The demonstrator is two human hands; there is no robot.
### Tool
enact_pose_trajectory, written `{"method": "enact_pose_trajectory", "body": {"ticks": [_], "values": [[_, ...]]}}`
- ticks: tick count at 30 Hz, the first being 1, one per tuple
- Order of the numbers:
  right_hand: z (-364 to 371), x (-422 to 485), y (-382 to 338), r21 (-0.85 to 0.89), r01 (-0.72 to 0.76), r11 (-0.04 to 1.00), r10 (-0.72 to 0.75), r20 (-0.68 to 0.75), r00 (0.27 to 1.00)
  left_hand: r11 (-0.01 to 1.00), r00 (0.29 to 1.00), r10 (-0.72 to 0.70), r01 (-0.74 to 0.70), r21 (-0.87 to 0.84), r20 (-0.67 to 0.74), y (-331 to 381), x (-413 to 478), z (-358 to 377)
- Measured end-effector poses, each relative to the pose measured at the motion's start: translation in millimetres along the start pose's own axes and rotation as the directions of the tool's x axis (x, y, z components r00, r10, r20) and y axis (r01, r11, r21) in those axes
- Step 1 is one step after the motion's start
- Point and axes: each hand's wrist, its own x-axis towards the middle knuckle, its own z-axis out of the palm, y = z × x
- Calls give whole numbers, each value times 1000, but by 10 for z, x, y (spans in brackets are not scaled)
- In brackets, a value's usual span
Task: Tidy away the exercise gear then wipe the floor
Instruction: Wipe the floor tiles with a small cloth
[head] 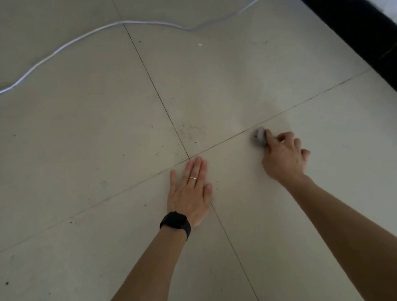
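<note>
The right hand [284,155] pinches a small grey cloth [259,136] between curled fingers and thumb and presses it onto the floor [73,148], right on a joint between tiles. The left hand [191,191] lies flat just to its left, fingers straight and close together, palm down as a prop; it wears a ring [192,178], with a dark watch [176,223] on the wrist.

No exercise gear shows here, so I judge the wiping step to be in hand. A scatter of dark specks [191,133] lies just beyond the left hand, near where four tiles meet, and to the left of the cloth. The next move probably calls for sweeping the cloth left across that patch with steady pressure, gathering the grit instead of spreading it.

Farther off, a white cable [43,59] snakes across the far left of the floor, and a dark furniture edge [353,19] runs along the far right. No bin, bucket or other container is in view.
</note>
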Motion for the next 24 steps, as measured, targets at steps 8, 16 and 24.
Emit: {"method": "enact_pose_trajectory", "body": {"ticks": [8,16,24], "values": [[259,-341,-512,3,628,778,-628,36,778,998,1000,20,-21,67,5,-9,27,-42],[-97,46,669,19,-138,990,139,-88,986,973,996,52,-35,226,-73,238,215,-462],[-34,-318,1240,-102,187,977,-196,-92,976,973,967,221,-228,-40,-127,1503,1074,-138]]}}
